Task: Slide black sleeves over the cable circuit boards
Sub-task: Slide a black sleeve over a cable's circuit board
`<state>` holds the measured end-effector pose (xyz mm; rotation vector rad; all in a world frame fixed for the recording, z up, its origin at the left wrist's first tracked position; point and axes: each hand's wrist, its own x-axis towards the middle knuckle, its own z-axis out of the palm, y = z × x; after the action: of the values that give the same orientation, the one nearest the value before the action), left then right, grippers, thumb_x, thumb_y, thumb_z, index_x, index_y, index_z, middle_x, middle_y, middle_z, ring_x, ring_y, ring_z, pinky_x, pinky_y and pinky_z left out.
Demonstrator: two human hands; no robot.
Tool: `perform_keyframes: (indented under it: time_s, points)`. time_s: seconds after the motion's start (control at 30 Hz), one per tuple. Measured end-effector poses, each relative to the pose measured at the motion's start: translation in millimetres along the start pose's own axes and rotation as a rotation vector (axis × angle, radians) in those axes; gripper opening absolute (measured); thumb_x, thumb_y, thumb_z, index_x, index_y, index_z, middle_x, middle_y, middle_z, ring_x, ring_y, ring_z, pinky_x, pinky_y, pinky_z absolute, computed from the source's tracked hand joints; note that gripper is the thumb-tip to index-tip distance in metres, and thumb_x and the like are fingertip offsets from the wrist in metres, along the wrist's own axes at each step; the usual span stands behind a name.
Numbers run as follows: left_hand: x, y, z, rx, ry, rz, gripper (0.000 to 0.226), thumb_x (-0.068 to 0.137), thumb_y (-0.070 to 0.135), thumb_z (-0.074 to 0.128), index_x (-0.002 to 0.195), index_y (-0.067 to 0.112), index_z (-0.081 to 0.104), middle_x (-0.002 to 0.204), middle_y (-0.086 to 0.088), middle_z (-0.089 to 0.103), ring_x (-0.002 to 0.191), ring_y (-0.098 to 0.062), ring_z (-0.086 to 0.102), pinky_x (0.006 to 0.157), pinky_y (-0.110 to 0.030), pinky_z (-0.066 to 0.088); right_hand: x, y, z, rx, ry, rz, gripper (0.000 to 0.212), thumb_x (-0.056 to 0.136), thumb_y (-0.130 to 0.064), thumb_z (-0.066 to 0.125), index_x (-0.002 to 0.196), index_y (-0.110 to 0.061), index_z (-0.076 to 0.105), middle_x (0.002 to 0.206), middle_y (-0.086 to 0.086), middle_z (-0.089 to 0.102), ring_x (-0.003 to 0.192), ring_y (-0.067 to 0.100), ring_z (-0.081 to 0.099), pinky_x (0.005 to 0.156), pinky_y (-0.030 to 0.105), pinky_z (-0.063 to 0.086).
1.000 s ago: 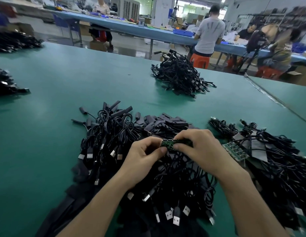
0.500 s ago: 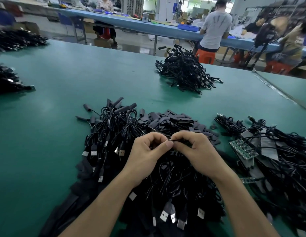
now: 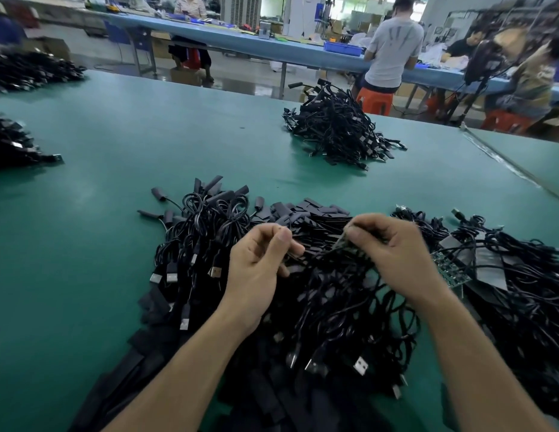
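Note:
My left hand [image 3: 259, 263] and my right hand [image 3: 393, 254] hover a short way apart over a big heap of black USB cables [image 3: 318, 310]. The right fingers pinch a small green circuit board [image 3: 348, 243] on a cable, blurred by motion. The left thumb and forefinger are closed on a dark strip that looks like a black sleeve [image 3: 295, 251]. Loose flat black sleeves [image 3: 312, 212] lie heaped just beyond both hands. Another bare green circuit board [image 3: 449, 272] lies on the cable pile at the right.
A second tangle of cables [image 3: 521, 275] covers the right side of the green table [image 3: 100, 213]. A far cable pile [image 3: 337, 129] sits mid-table, and more piles [image 3: 10, 145] lie at the left edge. People work at a blue bench [image 3: 272, 48] behind.
My hands, joined on the board before, have pulled apart. The right hand has moved right with the board, and the left hand now pinches the dark strip. The view has tilted slightly.

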<state>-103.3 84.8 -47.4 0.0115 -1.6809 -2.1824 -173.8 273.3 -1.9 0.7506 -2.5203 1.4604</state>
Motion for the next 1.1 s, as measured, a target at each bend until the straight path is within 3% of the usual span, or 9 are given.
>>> perform_keyframes:
  time_s: [0.13, 0.2, 0.27, 0.37, 0.43, 0.57, 0.7, 0.9, 1.1]
  points:
    - [1.2, 21.9, 3.9, -0.028, 0.186, 0.307, 0.009, 0.101, 0.031, 0.051, 0.094, 0.027, 0.053, 0.078, 0.002, 0.071, 0.075, -0.013, 0.069, 0.066, -0.024, 0.055, -2.9, -1.7, -43.7, -0.217, 0.242, 0.02, 0.015, 0.087, -0.03, 0.074, 0.078, -0.041, 0.069, 0.08, -0.03, 0.07, 0.078, -0.005, 0.066, 0.074, 0.01, 0.048]
    - [3.2, 30.8, -0.3, -0.01, 0.365, 0.472, 0.015, 0.105, 0.021, 0.046, 0.095, 0.032, 0.049, 0.069, 0.006, 0.065, 0.066, -0.011, 0.064, 0.066, -0.031, 0.056, -3.6, -0.3, -58.6, -0.385, 0.338, 0.098, 0.007, 0.083, -0.04, 0.069, 0.083, -0.035, 0.073, 0.073, -0.024, 0.069, 0.076, 0.004, 0.065, 0.081, 0.015, 0.043]
    - [6.3, 36.3, -8.5, 0.008, 0.5, 0.597, 0.014, 0.106, 0.019, 0.042, 0.098, 0.03, 0.045, 0.063, 0.01, 0.054, 0.058, -0.008, 0.055, 0.063, -0.031, 0.055, -3.4, 4.1, -66.6, -0.584, 0.346, 0.195, 0.013, 0.086, -0.033, 0.067, 0.092, -0.027, 0.076, 0.081, -0.009, 0.071, 0.08, 0.016, 0.059, 0.088, 0.013, 0.036]
    - [6.6, 40.3, -15.1, 0.117, 0.558, 0.69, 0.016, 0.105, 0.023, 0.045, 0.095, 0.035, 0.045, 0.065, 0.01, 0.045, 0.05, -0.014, 0.044, 0.047, -0.026, 0.046, -7.3, 6.2, -57.4, -0.849, 0.229, 0.36, 0.028, 0.091, -0.021, 0.062, 0.117, -0.029, 0.071, 0.119, 0.008, 0.067, 0.109, 0.028, 0.056, 0.103, 0.039, 0.031]
    - [5.8, 39.7, -15.9, 0.308, 0.487, 0.745, 0.015, 0.104, 0.025, 0.049, 0.094, 0.036, 0.052, 0.071, 0.013, 0.05, 0.051, -0.01, 0.045, 0.045, -0.022, 0.038, -10.6, 2.5, -42.6, -0.872, 0.158, 0.329, 0.034, 0.092, -0.021, 0.063, 0.125, -0.029, 0.066, 0.129, 0.006, 0.061, 0.117, 0.024, 0.052, 0.105, 0.041, 0.03]
    - [1.9, 31.7, -14.6, 0.69, 0.194, 0.68, 0.023, 0.102, 0.026, 0.05, 0.112, 0.017, 0.068, 0.088, 0.016, 0.062, 0.078, 0.001, 0.058, 0.069, -0.01, 0.043, -19.6, -9.0, -1.9, -0.616, -0.077, 0.123, 0.025, 0.092, -0.023, 0.067, 0.117, -0.024, 0.069, 0.117, -0.002, 0.066, 0.104, 0.013, 0.057, 0.099, 0.028, 0.042]
    - [-5.6, 21.9, -12.7, 1.033, -0.069, 0.508, 0.037, 0.105, 0.033, 0.042, 0.137, 0.022, 0.057, 0.101, 0.017, 0.064, 0.087, 0.002, 0.058, 0.069, -0.019, 0.049, -29.5, -5.0, 32.1, -0.691, -0.239, 0.136, 0.039, 0.094, -0.047, 0.059, 0.13, -0.033, 0.06, 0.119, -0.007, 0.06, 0.116, 0.017, 0.051, 0.1, 0.036, 0.043]
    - [-5.9, 4.1, -16.4, 1.037, -0.076, 0.435, 0.012, 0.098, 0.031, 0.059, 0.099, 0.018, 0.058, 0.077, 0.012, 0.064, 0.066, -0.012, 0.063, 0.058, -0.04, 0.053, -39.7, 6.0, 38.0, -0.617, -0.116, 0.111, 0.024, 0.093, -0.033, 0.065, 0.117, -0.032, 0.066, 0.108, -0.013, 0.059, 0.109, 0.015, 0.052, 0.099, 0.037, 0.043]
    - [-2.3, -3.2, -22.9, 0.932, -0.023, 0.428, 0.011, 0.094, 0.014, 0.066, 0.105, 0.017, 0.066, 0.089, 0.017, 0.065, 0.086, -0.003, 0.062, 0.075, -0.01, 0.048, -47.8, 11.1, 39.4, -0.352, 0.178, 0.005, 0.014, 0.09, -0.011, 0.069, 0.095, -0.024, 0.072, 0.092, -0.018, 0.061, 0.091, 0.009, 0.061, 0.083, 0.034, 0.053]
